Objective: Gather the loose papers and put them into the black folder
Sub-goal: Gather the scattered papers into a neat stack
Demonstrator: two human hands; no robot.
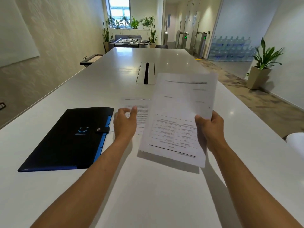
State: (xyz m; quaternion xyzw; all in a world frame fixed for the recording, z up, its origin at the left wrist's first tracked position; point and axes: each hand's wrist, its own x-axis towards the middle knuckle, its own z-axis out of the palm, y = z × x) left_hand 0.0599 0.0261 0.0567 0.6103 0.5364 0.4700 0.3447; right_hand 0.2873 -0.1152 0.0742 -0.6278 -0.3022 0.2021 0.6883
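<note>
A black folder (69,139) with blue inner edges lies closed on the white table (148,186) at the left, its snap strap fastened. My right hand (209,129) grips a printed sheet of paper (179,112) by its right edge and holds it tilted above the table. My left hand (125,121) hovers with fingers apart just right of the folder, over another printed paper (139,104) lying flat on the table. That flat paper is partly hidden behind the held sheet and my left hand.
A metal cable slot (145,73) is set into the table's middle, beyond the papers. A white curved object (296,143) pokes in at the right table edge. A potted plant (261,66) stands on the floor at the right.
</note>
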